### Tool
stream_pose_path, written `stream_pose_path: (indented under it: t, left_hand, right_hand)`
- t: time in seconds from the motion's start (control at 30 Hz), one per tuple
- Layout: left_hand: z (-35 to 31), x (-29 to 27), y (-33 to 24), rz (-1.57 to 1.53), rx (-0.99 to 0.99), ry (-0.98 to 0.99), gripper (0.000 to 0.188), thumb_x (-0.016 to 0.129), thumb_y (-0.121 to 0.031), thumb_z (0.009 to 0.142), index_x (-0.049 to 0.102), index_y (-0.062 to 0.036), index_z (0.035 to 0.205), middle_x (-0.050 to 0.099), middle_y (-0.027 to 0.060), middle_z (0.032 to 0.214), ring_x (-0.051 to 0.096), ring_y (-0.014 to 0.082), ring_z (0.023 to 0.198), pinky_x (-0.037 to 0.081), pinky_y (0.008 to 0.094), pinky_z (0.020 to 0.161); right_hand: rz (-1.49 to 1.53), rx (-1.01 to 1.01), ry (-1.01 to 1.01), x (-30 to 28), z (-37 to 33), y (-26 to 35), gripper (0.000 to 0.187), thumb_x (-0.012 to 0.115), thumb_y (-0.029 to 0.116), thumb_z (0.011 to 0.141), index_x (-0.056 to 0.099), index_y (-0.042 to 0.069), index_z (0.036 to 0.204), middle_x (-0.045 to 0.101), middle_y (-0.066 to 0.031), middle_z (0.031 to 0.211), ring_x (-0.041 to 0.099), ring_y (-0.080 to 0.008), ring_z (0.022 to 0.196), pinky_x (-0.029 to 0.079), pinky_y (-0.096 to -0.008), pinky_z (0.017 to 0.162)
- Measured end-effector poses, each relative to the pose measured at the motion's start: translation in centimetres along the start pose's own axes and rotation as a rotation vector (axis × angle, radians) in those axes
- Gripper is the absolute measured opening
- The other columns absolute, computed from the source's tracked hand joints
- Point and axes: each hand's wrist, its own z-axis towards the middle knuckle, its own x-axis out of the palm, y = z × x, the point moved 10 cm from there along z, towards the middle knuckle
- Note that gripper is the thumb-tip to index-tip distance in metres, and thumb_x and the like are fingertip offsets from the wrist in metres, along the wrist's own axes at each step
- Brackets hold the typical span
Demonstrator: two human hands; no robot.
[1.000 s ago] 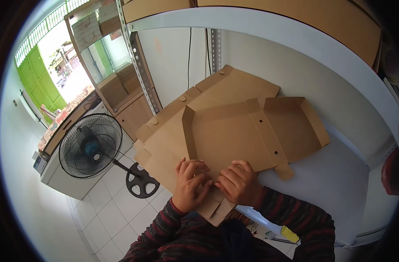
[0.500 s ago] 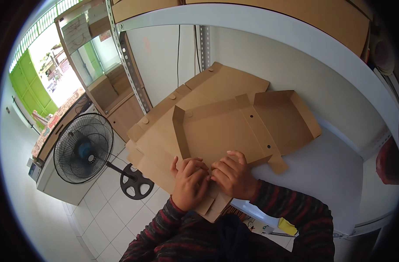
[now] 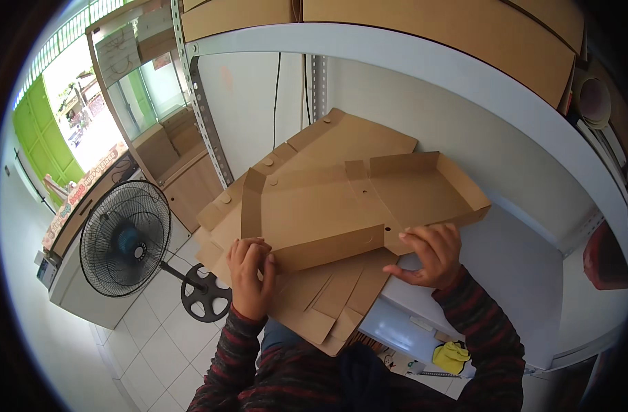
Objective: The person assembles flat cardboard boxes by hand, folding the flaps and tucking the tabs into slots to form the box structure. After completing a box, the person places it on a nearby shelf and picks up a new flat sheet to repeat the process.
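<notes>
A brown cardboard box (image 3: 314, 206), partly folded, lies in front of me with its near side wall and right end standing up. My left hand (image 3: 250, 275) is closed round its near left corner, where two walls meet. Just past the near wall's right end, by the small tab flap (image 3: 396, 242), is my right hand (image 3: 434, 255); its thumb and fingers are apart and nothing is held. Under the box rests a stack of flat cardboard blanks (image 3: 327, 295) with slits and tabs.
A grey-white table (image 3: 513, 275) carries the cardboard. Overhead runs a white shelf beam (image 3: 424, 51) with cardboard boxes (image 3: 437, 34) on it. At left stand a black fan (image 3: 126, 237) and a glass-fronted cabinet (image 3: 149, 89). A yellow cloth (image 3: 451, 357) lies below the table edge.
My hands have moved apart, the left to the left corner and the right to the right. The box has shifted left, and its near side wall now shows upright.
</notes>
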Motion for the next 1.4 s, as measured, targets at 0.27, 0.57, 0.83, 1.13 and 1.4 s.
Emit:
stream_pose_path:
  t: [0.27, 0.57, 0.83, 1.13, 1.4]
  left_hand:
    - [0.3, 0.8, 1.2, -0.039, 0.08, 0.238, 0.006, 0.058, -0.006, 0.08, 0.059, -0.0041, 0.086, 0.06, 0.009, 0.091, 0.056, 0.0301, 0.114, 0.016, 0.0567, 0.112]
    - [1.6, 3.7, -4.8, 0.237, 0.229, 0.362, 0.021, 0.068, -0.022, 0.082, 0.067, -0.0069, 0.097, 0.068, 0.0066, 0.095, 0.058, 0.0269, 0.116, 0.012, 0.0577, 0.114]
    - [1.3, 10.1, -7.5, -0.04, 0.277, 0.588, 0.011, 0.062, -0.008, 0.083, 0.063, -0.0054, 0.093, 0.066, 0.0107, 0.083, 0.065, 0.0322, 0.078, 0.051, 0.0403, 0.072]
    - [0.3, 9.4, -9.4, -0.089, 0.379, 0.548, 0.016, 0.056, -0.006, 0.078, 0.061, -0.0087, 0.094, 0.063, 0.0088, 0.079, 0.064, 0.0296, 0.068, 0.052, 0.0382, 0.061]
    - [-0.8, 9.1, -11.0, -0.18, 0.317, 0.571, 0.013, 0.063, -0.005, 0.077, 0.064, -0.0064, 0.089, 0.066, 0.0104, 0.079, 0.065, 0.0312, 0.071, 0.052, 0.0395, 0.064]
  right_hand:
    - [0.328, 0.304, 0.176, 4.6, -3.9, -4.6, 0.016, 0.072, 0.001, 0.074, 0.065, 0.005, 0.087, 0.062, -0.0082, 0.088, 0.065, -0.0228, 0.073, 0.052, -0.0336, 0.061]
    - [0.875, 0.713, 0.247, 9.6, -6.7, -6.8, 0.013, 0.065, -0.01, 0.079, 0.065, -0.002, 0.089, 0.065, -0.011, 0.092, 0.066, -0.0219, 0.077, 0.053, -0.0303, 0.065]
    - [0.816, 0.648, 0.159, 8.3, -6.4, -6.7, 0.013, 0.062, -0.012, 0.081, 0.064, -0.002, 0.09, 0.066, -0.0114, 0.089, 0.067, -0.0212, 0.077, 0.053, -0.0288, 0.065]
    - [0.542, 0.486, 0.152, 6.5, -4.3, -5.4, 0.011, 0.065, -0.004, 0.082, 0.062, 0.002, 0.092, 0.065, -0.0103, 0.089, 0.066, -0.0286, 0.073, 0.053, -0.0337, 0.063]
    - [0.309, 0.208, 0.246, 2.6, 0.1, -1.6, 0.014, 0.065, 0.004, 0.077, 0.063, 0.003, 0.092, 0.063, -0.0081, 0.087, 0.065, -0.0269, 0.07, 0.052, -0.035, 0.059]
